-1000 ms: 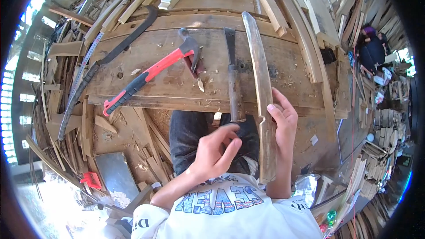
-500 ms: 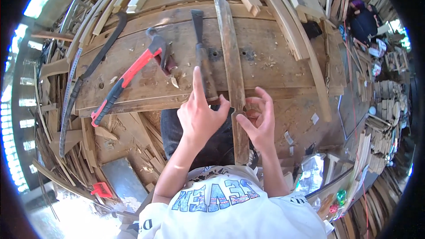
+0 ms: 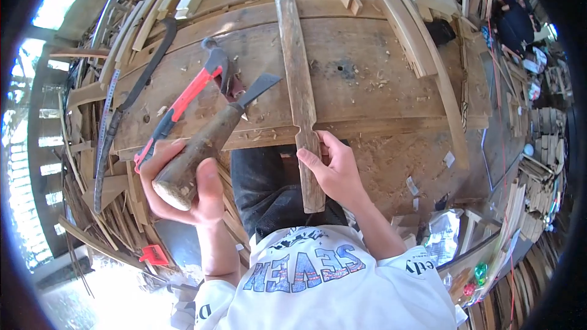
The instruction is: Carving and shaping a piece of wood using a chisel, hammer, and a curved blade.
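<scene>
My left hand (image 3: 194,190) is wrapped round the thick wooden handle of a chisel (image 3: 205,140), raised in front of the bench's near edge. Its dark flat blade tilts up to the right. With thumb and fingers, my right hand (image 3: 335,165) grips the lower part of a long weathered wooden piece (image 3: 298,67), just below a notch cut in its side. The piece's upper part lies over the workbench (image 3: 385,101); its lower end reaches over my lap. A red and black hammer (image 3: 183,104) rests on the bench left of the chisel, partly hidden by it.
A dark curved blade with a long handle (image 3: 143,79) lies at the bench's left. Long pale wood strips (image 3: 403,24) extend along the right side. Wood chips are scattered about. Stacked timber (image 3: 547,153) stands far right, a red dustpan (image 3: 155,255) lower left, and a person (image 3: 515,24) upper right.
My left hand has taken the chisel off the bench and brought it left and nearer. My right hand has closed on the wooden piece, which has shifted left.
</scene>
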{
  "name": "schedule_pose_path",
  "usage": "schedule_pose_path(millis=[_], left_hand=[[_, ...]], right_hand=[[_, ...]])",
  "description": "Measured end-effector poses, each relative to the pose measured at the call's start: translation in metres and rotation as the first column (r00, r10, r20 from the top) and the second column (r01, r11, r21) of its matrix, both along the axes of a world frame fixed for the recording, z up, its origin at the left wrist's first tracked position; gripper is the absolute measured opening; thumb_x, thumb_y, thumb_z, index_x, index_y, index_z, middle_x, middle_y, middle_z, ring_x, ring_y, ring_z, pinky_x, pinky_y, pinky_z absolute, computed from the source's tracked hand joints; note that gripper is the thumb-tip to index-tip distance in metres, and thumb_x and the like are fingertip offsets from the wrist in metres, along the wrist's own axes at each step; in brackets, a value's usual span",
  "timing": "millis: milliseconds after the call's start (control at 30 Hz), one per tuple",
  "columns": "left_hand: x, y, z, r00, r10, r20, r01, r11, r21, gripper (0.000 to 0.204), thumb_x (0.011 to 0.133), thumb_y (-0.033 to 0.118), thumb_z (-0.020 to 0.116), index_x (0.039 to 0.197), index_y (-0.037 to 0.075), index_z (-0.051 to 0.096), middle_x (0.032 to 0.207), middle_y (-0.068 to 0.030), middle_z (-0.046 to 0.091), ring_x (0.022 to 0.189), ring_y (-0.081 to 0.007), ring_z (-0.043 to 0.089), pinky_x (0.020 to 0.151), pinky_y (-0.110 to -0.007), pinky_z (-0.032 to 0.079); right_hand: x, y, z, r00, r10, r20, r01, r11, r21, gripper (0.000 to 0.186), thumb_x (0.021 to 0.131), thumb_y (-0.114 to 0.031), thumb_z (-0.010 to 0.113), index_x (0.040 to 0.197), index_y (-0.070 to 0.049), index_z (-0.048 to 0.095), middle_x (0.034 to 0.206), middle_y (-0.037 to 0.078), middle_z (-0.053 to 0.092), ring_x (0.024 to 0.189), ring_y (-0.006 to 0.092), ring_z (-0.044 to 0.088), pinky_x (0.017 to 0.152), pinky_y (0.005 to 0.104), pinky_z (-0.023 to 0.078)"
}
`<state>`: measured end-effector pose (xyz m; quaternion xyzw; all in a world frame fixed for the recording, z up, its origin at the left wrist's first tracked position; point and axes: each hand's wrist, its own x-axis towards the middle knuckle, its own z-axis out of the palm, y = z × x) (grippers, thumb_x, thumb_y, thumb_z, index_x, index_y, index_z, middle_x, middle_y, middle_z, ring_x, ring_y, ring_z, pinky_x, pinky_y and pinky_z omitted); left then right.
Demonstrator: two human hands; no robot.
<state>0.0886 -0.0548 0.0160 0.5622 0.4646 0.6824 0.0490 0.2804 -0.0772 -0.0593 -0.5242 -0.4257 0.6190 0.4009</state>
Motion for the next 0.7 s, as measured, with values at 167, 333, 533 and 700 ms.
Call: schedule_pose_path(millis=[167,333,533,700], left_hand=[[-0.005,0.012,-0.002,0.936,-0.285,-0.207,0.254,0.953,-0.164,0.024,0.068,0.004,0.068,0.092,0.000,0.062,0.090,-0.0137,0.057,0.087,-0.0253,0.054,0.077,-0.034,0.044],[-0.003,0.010,-0.005,0.915,-0.340,-0.218,0.313,0.938,-0.149,0.020,0.069,0.004,0.066,0.088,-0.001,0.065,0.090,-0.0152,0.065,0.089,-0.0317,0.060,0.082,-0.040,0.048],[-0.008,0.002,-0.010,0.931,-0.302,-0.205,0.265,0.946,-0.188,0.020,0.066,0.003,0.066,0.085,-0.001,0.065,0.091,-0.0149,0.066,0.088,-0.0306,0.060,0.081,-0.038,0.049],[-0.013,0.000,-0.013,0.935,-0.279,-0.221,0.248,0.956,-0.158,0.020,0.065,0.003,0.067,0.085,-0.001,0.065,0.090,-0.0147,0.066,0.088,-0.0312,0.060,0.079,-0.039,0.049]], right_hand=[[-0.013,0.001,-0.010,0.985,-0.096,-0.144,0.097,0.995,-0.006,0.029,0.091,-0.019,0.065,0.107,0.004,0.058,0.087,0.006,0.067,0.076,0.0078,0.061,0.067,0.0234,0.049],[-0.012,0.010,-0.002,0.969,-0.154,-0.193,0.152,0.988,-0.024,0.027,0.093,-0.019,0.063,0.107,0.002,0.059,0.082,0.003,0.064,0.070,0.0059,0.058,0.064,0.0228,0.047],[-0.007,0.078,0.019,0.943,-0.042,0.330,-0.012,0.987,0.161,0.034,0.089,-0.026,0.060,0.098,0.007,0.058,0.081,0.023,0.065,0.075,0.0342,0.065,0.069,0.0409,0.048],[-0.020,0.089,0.011,0.806,-0.050,0.590,-0.115,0.964,0.239,0.036,0.088,-0.026,0.064,0.103,0.007,0.060,0.074,0.016,0.066,0.066,0.0233,0.062,0.063,0.0354,0.047]])
